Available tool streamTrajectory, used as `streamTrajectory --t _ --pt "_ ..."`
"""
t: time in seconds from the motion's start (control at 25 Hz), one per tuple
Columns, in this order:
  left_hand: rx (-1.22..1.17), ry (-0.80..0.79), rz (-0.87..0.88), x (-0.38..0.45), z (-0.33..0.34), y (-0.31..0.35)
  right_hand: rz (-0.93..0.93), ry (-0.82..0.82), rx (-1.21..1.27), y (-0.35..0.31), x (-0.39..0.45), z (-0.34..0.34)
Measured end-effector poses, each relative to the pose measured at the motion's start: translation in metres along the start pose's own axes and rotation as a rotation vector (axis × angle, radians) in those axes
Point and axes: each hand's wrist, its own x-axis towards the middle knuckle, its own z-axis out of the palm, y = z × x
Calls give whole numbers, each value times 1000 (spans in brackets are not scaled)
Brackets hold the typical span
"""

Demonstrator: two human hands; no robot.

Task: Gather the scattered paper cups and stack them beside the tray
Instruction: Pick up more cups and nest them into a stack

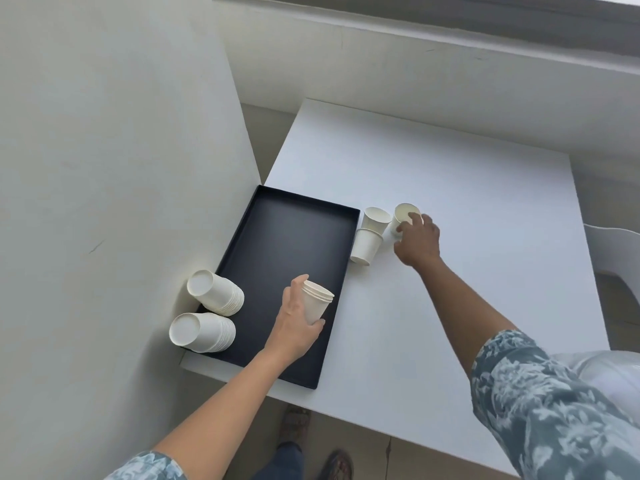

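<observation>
Beside the tray's point(287, 244) right edge, my right hand point(417, 242) clasps one loose cup point(403, 218); two point(370, 233) wait; my left hand point(296, 318) holds a small stack point(317, 301).

A white table point(450, 188) carries a black tray point(277, 237) at its left edge, three paper cups point(369, 242) just right of it, and apparently two inverted cup stacks point(214, 292) at the tray's near-left corner.

tray point(277, 244) on table point(450, 188) — two cups point(370, 233) right; stacks point(207, 310) left
</observation>
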Motion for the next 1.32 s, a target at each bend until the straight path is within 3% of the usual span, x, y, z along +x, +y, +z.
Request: streamTrajectory --t 0.2,0.32,0.44,0.6,0.68,0.76,0.92,1.32 --pt "-49 0 -33 -1 0 -12 -37 -219 -119 1 18 0" --pt "-64 -6 -46 -5 3 -15 -10 -206 -141 1 13 6" --pt "-67 -15 -52 -7 6 -16 65 31 1 4 -5 16" --pt "-53 -15 -53 -11 9 -10 229 448 525 -3 -50 24" --pt "-53 -22 -47 -14 10 -7 177 552 755 -13 -77 26" --pt "-60 -32 -43 -17 11 -5 29 527 940 -27 -105 27" --pt "-44 -44 -27 -27 9 -1 -243 394 1029 -58 -157 35" --pt "25 -56 106 -63 -12 6 -315 56 1150 -79 -223 48"
